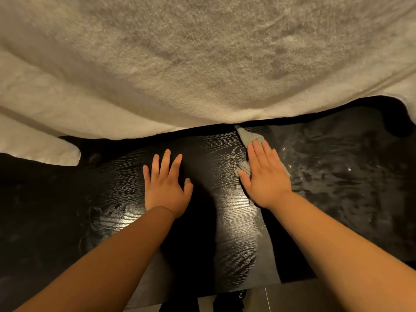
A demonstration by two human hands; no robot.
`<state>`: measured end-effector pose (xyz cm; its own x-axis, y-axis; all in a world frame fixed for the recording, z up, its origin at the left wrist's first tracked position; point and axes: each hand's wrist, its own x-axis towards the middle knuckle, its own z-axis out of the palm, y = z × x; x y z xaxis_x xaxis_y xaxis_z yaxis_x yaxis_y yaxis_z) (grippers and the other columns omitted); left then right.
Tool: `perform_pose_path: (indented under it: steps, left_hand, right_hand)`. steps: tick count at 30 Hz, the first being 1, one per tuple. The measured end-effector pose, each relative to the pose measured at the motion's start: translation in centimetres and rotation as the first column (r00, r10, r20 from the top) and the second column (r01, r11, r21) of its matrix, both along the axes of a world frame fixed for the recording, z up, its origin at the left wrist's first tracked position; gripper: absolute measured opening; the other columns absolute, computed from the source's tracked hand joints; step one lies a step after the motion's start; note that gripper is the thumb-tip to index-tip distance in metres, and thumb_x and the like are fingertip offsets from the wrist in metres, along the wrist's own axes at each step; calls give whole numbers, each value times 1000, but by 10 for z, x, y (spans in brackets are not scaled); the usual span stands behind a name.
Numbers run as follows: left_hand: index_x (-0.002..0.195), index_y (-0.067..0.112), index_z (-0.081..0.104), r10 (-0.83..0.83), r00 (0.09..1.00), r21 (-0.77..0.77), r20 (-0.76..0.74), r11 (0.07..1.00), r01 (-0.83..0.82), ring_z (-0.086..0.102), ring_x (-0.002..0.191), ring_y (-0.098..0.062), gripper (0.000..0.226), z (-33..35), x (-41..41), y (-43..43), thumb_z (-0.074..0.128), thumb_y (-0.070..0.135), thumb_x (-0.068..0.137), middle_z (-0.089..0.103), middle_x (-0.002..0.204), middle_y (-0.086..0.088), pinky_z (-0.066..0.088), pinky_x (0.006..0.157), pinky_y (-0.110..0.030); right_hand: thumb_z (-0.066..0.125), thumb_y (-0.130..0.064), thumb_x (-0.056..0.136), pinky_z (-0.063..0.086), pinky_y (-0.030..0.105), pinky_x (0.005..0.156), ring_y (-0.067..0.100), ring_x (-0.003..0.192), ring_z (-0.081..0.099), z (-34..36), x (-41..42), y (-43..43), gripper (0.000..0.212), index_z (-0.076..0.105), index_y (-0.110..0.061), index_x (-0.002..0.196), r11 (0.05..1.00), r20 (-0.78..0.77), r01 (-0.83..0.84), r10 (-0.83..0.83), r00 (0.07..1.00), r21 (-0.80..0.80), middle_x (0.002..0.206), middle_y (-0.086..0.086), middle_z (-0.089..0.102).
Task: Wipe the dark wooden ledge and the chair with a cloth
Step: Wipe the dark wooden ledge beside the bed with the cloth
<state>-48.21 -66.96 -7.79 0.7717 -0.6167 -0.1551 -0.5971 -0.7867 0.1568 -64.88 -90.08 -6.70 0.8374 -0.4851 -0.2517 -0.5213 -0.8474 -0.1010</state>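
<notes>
Nearest: pale floor tiles [281, 298] below the near edge. Above them the dark wooden ledge [234, 233], glossy with a coarse grain, long axis running left-right across the view. Left hand [166, 185] rests flat on bare wood left of centre, fingers straight and spread, holding nothing; looks like a brace. Right hand [265, 176] is right of centre, palm down, fingers straight and together, pressing the small grey-green cloth [246, 136] onto the ledge, not gripping it. The cloth's long axis runs near-far: one bunch shows at the thumb side, and a tail sticks out past the fingertips towards the far edge. So the cloth is under the right hand, and the left hand is well apart from it. My read: a sideways stroke along the ledge is the right hand's job. Right of that hand the surface is dark and mottled [337, 165]; cannot tell if it is ledge or chair. Far side: a cream fluffy blanket [202, 52] overhangs the far edge, just beyond the cloth's tail.
</notes>
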Motion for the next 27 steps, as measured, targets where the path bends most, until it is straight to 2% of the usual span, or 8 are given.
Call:
perform_pose_path:
  steps: [3,6,10,13,16,22,25,27]
  left_hand:
    - [164,34,24,8,1000,-18,-1,1000,-8,1,162,-30,71,1,0,0,41,54,97,11,175,-1,1,129,-59]
    - [162,33,28,17,1000,-31,8,999,-17,5,161,-31,71,2,-1,-1,47,51,96,17,174,-2,4,129,-59]
    - [161,31,33,13,1000,-39,20,999,-12,11,160,-33,72,4,0,-3,51,50,95,22,172,-4,9,129,-61]
    - [161,30,33,11,999,-33,33,999,-10,12,159,-33,72,3,0,-2,51,49,95,23,172,-4,10,128,-61]
    - [161,29,33,7,999,-38,46,999,-5,13,159,-34,71,1,0,-2,51,49,95,23,172,-5,11,128,-61]
    - [162,31,31,13,999,-57,44,998,-11,9,160,-32,70,-2,-1,0,51,48,97,20,173,-3,7,129,-59]
    - [162,31,32,14,999,-65,38,998,-11,9,160,-31,70,0,-1,-1,52,48,97,20,173,-2,6,129,-58]
    - [162,30,33,14,999,-59,48,998,-11,11,160,-32,70,1,-1,-2,53,48,97,21,173,-3,8,129,-59]
  right_hand:
    - [12,-58,102,3,48,129,33,159,1,2,27,-40,82,9,-4,164,997,-33,69,-70,997,-30,172,16,8]
    - [9,-59,99,11,52,127,39,155,14,3,44,-62,84,22,-3,160,983,-66,175,-179,982,-51,164,20,25]
    - [16,-56,106,6,50,129,34,159,0,0,13,-26,79,9,-1,163,986,3,162,-162,987,-45,171,19,6]
    - [22,-57,106,9,50,129,33,159,4,-3,-22,7,81,13,0,163,996,37,88,-87,996,-28,171,18,10]
    - [20,-61,103,7,49,129,33,159,3,-2,-18,-11,85,12,-2,163,999,13,36,-36,999,-15,172,16,9]
    - [10,-61,100,7,51,128,36,158,4,2,22,-69,86,12,-3,163,976,-62,210,-214,975,-65,170,18,13]
    - [13,-60,105,3,48,129,34,159,-2,0,-2,-39,83,7,-2,163,983,-14,178,-179,984,-47,172,18,3]
    - [16,-61,105,8,50,129,34,159,1,-3,-31,-13,84,11,-1,163,992,18,112,-111,994,-63,172,18,7]
